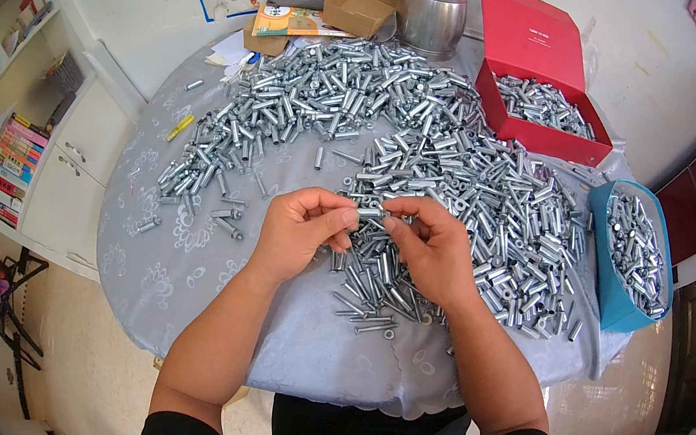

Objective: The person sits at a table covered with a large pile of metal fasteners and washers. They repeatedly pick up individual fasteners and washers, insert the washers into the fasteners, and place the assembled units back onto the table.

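While the left hand and right hand pinch one small metal sleeve together, it may slip into the near pile.

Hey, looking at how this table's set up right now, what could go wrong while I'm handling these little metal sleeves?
1. The sleeve is pinched only by the fingertips of the left hand and right hand, so it could slip into the pile and get lost.
2. Loose pieces near the table edge might roll off.
3. The blue tub overhangs the table's right side and could tip.
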`<control>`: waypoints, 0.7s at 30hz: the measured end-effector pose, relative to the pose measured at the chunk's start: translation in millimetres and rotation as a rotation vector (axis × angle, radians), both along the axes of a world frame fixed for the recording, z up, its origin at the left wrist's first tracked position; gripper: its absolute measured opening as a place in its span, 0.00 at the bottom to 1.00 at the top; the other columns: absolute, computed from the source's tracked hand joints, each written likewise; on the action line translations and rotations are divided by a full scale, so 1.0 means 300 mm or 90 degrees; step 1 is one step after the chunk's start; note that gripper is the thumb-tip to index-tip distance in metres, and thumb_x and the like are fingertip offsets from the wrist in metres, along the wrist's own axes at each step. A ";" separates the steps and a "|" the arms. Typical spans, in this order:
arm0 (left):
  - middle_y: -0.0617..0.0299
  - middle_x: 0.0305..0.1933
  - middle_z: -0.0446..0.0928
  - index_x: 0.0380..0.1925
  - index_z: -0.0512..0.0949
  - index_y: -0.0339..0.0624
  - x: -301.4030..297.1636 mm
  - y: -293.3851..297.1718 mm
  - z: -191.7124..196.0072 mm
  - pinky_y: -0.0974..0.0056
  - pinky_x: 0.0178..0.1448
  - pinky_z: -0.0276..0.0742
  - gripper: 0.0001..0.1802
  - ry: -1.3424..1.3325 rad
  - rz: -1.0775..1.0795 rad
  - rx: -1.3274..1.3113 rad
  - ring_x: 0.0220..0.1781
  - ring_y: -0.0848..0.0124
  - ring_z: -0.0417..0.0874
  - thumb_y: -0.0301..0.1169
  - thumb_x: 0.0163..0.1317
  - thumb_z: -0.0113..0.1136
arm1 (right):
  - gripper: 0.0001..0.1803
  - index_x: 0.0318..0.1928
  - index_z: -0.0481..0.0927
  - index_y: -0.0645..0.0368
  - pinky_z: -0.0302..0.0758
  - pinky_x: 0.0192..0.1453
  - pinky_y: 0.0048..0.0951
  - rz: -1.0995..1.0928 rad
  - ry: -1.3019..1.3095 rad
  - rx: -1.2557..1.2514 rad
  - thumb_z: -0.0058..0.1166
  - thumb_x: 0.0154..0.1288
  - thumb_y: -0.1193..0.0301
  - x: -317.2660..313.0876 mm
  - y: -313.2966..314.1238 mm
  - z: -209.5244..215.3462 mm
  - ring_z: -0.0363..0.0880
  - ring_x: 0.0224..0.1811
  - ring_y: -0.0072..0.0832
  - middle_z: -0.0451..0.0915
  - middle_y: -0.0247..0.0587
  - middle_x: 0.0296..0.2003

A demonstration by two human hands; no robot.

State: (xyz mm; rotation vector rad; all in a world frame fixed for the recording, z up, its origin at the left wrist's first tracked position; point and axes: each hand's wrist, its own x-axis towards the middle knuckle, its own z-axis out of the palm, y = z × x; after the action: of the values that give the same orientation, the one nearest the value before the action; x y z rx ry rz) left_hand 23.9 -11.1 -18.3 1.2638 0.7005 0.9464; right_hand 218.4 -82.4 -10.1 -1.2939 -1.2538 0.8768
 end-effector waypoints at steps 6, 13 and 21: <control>0.58 0.29 0.83 0.38 0.81 0.34 0.000 0.000 0.013 0.70 0.29 0.81 0.09 0.022 0.010 -0.033 0.24 0.74 0.83 0.31 0.67 0.63 | 0.13 0.47 0.83 0.60 0.71 0.30 0.20 -0.040 -0.109 0.137 0.61 0.62 0.80 0.006 0.005 0.003 0.72 0.24 0.18 0.79 0.37 0.41; 0.58 0.28 0.83 0.38 0.81 0.34 -0.002 0.002 0.000 0.70 0.28 0.80 0.10 0.024 -0.003 -0.027 0.24 0.74 0.82 0.32 0.67 0.63 | 0.14 0.47 0.82 0.60 0.72 0.27 0.23 0.032 -0.142 0.150 0.64 0.59 0.79 -0.014 -0.018 0.045 0.74 0.22 0.20 0.80 0.40 0.43; 0.59 0.31 0.83 0.40 0.82 0.35 -0.004 0.010 0.005 0.71 0.30 0.80 0.09 0.025 0.031 -0.024 0.25 0.74 0.83 0.30 0.67 0.63 | 0.15 0.47 0.83 0.59 0.72 0.28 0.22 -0.078 -0.177 0.122 0.64 0.59 0.78 0.004 -0.008 0.033 0.75 0.22 0.20 0.81 0.39 0.41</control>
State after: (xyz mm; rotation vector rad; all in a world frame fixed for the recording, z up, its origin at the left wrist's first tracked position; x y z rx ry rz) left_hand 22.6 -8.1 -16.7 1.2397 0.7794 0.9469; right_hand 219.6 -84.8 -0.1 -1.3516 -1.4203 0.4880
